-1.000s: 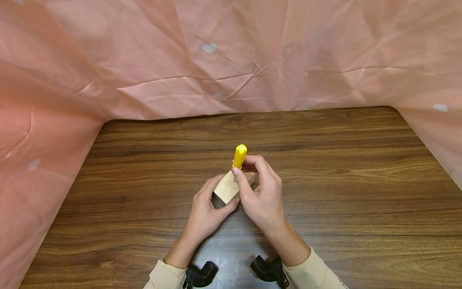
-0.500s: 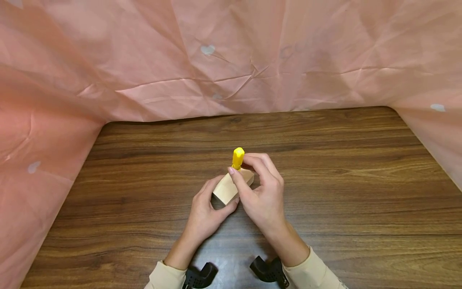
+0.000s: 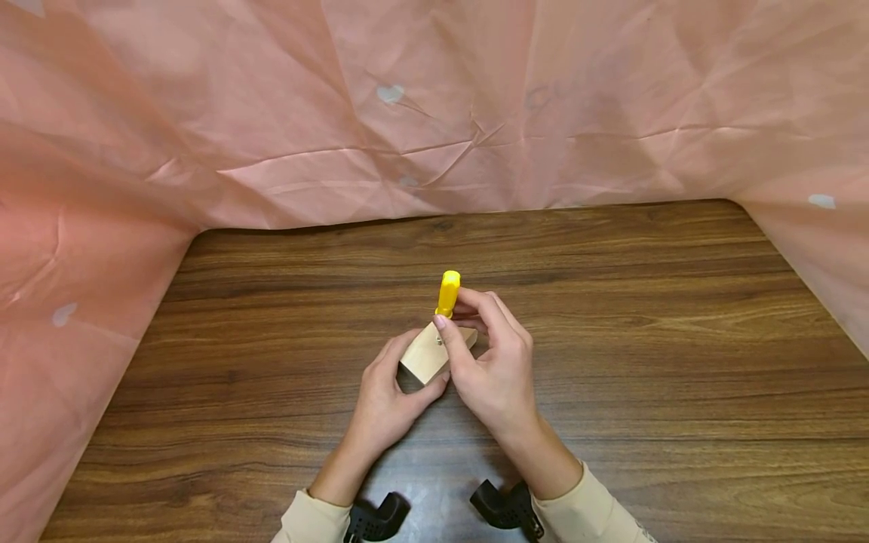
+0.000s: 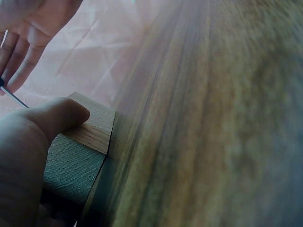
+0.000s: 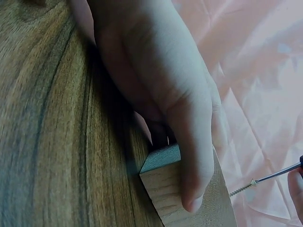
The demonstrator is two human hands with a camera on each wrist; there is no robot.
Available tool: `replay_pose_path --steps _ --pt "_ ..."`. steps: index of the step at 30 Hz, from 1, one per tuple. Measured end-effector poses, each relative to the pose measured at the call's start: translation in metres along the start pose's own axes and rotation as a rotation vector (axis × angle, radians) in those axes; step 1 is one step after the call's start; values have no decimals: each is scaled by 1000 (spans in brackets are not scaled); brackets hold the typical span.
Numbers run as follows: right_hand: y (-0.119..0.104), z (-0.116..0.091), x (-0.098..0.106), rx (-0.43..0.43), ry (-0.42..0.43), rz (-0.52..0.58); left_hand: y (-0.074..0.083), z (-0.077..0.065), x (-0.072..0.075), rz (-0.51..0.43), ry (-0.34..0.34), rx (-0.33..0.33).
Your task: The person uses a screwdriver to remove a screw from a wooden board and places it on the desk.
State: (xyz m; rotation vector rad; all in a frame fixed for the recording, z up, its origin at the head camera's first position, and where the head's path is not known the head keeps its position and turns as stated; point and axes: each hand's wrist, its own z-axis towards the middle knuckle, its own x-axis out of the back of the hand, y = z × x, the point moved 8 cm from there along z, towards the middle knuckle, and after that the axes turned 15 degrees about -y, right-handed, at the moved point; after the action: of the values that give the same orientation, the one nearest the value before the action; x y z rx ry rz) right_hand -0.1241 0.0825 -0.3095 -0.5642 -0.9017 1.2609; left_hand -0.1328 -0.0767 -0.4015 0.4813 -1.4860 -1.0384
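A pale wooden block (image 3: 422, 356) with a dark end rests on the table, tilted diagonally in the head view. My left hand (image 3: 387, 396) grips its near end, fingers on one side and thumb on the other. Between thumb and fingers my right hand (image 3: 498, 369) pinches a screwdriver by its yellow handle (image 3: 449, 292), which points up and away. In the right wrist view a screw (image 5: 242, 189) stands out of the block, partly exposed, and the screwdriver's metal shaft (image 5: 279, 173) meets its head. The right hand hides part of the block in the head view.
The brown wood-grain table (image 3: 645, 362) spreads out on all sides of the hands. Pink cloth (image 3: 285, 113) hangs along its back and both sides. Black wrist-worn devices (image 3: 380, 516) sit below each wrist, near the front edge.
The yellow handle has shifted and turned slightly, with small movements of the right thumb and fingers. The screw, hidden half a second ago, shows again beside the thumb. The left hand stays in place.
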Motion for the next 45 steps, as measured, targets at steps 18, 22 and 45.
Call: replay_pose_path --steps 18,22,45 --pt "-3 0 5 18 46 -86 1 0 0 -23 -19 36" --pt "-2 0 6 5 51 -97 -1 1 0 -24 -17 34" --pt "-7 0 6 46 47 -54 -7 0 -2 38 31 -55"
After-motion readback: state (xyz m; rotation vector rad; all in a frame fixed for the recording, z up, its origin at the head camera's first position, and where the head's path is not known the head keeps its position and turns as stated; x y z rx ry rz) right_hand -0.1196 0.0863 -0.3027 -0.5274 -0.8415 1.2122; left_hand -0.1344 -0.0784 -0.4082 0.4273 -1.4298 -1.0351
